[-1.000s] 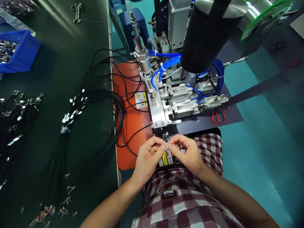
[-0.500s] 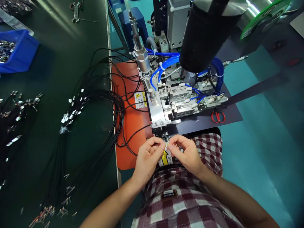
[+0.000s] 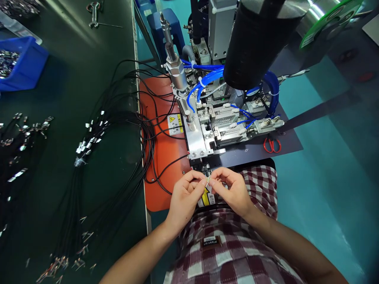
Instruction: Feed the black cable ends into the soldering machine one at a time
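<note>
My checked clothing (image 3: pixel 219 256) filled the space closest to me, my forearms reaching out over it. Just past it, my left hand (image 3: pixel 186 195) and right hand (image 3: pixel 232 191) nearly met, thumb and forefinger of each pinched together on a small pale piece (image 3: pixel 208 180). It sat between my fingertips at the front of the machine, too small and too covered for me to tell its shape. Beneath it was a label with a yellow arrow (image 3: pixel 205 198).

To my left, black cables (image 3: pixel 150 136) looped over an orange plate (image 3: pixel 162 169) and onto the dark table (image 3: pixel 118 221), metal connectors on their ends. To my right, red-handled scissors (image 3: pixel 272 146) lay on a grey board (image 3: pixel 242 154). Beyond my hands rose the machine (image 3: pixel 197 146), with blue tubes (image 3: pixel 213 75) across it. Farther off were a blue bin (image 3: pixel 28 69) of metallic parts, a wrench (image 3: pixel 94 15) and a blue stool (image 3: pixel 169 27).
</note>
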Motion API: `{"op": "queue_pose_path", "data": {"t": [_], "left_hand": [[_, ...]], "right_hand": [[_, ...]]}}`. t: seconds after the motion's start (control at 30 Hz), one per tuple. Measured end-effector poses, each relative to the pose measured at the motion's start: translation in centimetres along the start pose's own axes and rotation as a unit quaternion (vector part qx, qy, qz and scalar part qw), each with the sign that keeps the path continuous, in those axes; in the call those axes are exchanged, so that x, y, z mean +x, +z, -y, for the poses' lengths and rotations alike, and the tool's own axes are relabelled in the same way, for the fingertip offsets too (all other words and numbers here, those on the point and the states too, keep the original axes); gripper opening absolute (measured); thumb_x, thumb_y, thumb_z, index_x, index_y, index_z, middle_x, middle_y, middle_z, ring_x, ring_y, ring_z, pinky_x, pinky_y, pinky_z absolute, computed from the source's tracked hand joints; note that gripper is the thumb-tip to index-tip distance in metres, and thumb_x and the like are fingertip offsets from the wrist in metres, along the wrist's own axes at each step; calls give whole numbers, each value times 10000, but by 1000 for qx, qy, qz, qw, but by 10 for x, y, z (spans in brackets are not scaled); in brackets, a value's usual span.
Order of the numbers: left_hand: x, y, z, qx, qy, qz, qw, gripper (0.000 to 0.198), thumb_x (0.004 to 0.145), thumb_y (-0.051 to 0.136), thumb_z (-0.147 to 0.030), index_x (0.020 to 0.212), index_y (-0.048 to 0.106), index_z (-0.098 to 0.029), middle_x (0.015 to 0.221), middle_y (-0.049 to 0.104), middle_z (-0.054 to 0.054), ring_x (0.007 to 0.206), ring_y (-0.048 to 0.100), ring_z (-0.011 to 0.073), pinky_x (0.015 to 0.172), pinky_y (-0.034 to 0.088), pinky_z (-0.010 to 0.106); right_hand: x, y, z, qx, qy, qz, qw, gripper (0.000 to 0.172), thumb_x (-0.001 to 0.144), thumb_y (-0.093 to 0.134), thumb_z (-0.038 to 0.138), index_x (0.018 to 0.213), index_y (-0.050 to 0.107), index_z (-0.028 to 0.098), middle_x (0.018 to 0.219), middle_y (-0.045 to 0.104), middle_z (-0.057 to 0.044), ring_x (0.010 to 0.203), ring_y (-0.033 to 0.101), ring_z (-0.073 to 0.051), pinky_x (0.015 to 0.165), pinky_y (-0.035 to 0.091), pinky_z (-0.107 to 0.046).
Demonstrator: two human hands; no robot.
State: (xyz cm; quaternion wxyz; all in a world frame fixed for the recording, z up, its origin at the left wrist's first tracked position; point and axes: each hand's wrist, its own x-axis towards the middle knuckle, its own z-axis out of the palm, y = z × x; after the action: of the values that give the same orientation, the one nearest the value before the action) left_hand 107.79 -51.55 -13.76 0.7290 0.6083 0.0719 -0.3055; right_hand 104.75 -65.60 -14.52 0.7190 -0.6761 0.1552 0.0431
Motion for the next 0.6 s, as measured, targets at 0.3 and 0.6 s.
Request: {"op": "queue_pose_path", "data": {"t": [0.3,0.6], "left_hand": [[0,1,0,-5,-3,-6,1000,199,827,652,-342,816,574,-159,512,381,-79,480,312,47,454,243,164],[-2,0,3,9,-4,-10,1000,212,828,645,-367,830,570,-169,518,387,-76,485,308,57,457,231,172]], "right_hand": [[1,2,-1,25,14,7,1000,122,779,645,270,723,591,176,570,572,26,522,520,-115,535,416,-246],[0,3,-3,44,24,6,999,130,776,659,281,729,598,176,561,580,25,515,540,-116,534,438,-244]]}}
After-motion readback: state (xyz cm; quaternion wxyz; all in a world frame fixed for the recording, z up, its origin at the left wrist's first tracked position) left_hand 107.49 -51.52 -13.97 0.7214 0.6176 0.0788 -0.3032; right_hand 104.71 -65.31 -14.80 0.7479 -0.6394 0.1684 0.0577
